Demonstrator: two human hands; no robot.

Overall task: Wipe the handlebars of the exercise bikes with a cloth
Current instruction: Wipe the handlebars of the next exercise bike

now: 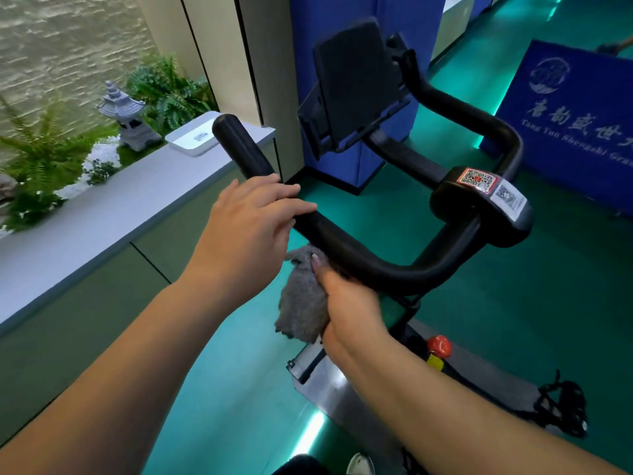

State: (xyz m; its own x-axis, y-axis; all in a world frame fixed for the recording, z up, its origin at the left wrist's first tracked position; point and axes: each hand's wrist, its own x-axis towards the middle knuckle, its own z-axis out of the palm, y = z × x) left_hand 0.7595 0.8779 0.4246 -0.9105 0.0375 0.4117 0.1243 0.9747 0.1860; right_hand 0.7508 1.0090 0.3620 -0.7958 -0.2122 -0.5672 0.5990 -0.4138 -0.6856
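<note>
Right hand (gripping cloth) on handlebar

One exercise bike stands here, with one black handlebar as the landmark for everything else. Two hands are on it: the left hand on its left horn, the right hand at its near bend. One grey cloth hangs just below the handlebar. One tablet holder rises beyond it. Two QR stickers sit at the handlebar's right junction. One red knob shows below it. Left of the handlebar: one stone lantern and one white tray. Right of it: one blue banner
</note>
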